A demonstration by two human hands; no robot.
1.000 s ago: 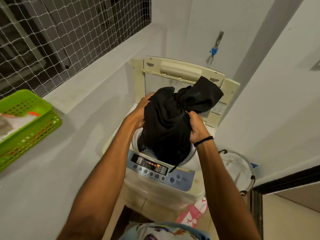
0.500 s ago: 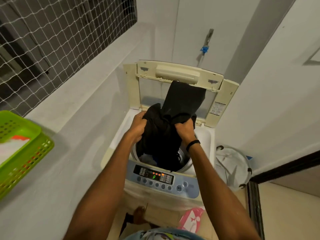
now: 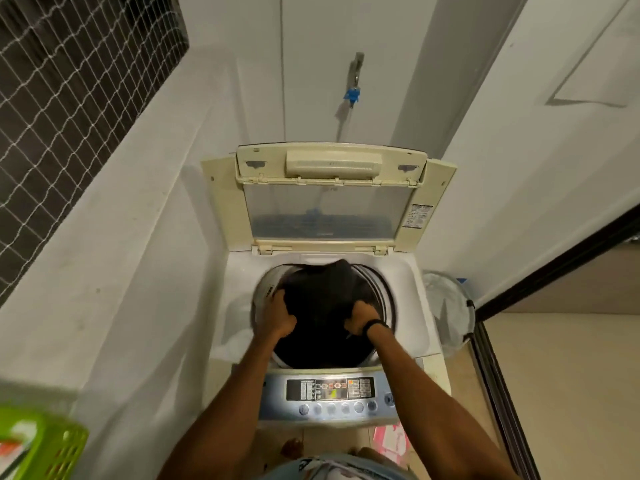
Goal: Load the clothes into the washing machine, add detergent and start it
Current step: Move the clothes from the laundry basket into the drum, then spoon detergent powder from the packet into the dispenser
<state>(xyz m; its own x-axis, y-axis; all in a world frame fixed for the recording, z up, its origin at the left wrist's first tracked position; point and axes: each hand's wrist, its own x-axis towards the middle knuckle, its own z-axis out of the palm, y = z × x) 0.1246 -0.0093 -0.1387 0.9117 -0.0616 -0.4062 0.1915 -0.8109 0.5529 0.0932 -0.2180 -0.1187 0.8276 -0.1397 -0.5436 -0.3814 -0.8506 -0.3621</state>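
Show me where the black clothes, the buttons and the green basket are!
black clothes point(image 3: 322, 306), head view, middle of the bundle in the drum.
buttons point(image 3: 358, 407), head view, one round button on the panel.
green basket point(image 3: 65, 452), head view, its slatted side wall.

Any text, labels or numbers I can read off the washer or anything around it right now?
None can be read.
Control panel: printed labels and lit display, too blurred.
Sticker on the lid frame: print too small.
Faint mark on the lid window: illegible.
Pink packet on the floor: nothing legible.

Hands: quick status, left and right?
Left hand: closed on the black garment in the drum.
Right hand: closed on the same garment.
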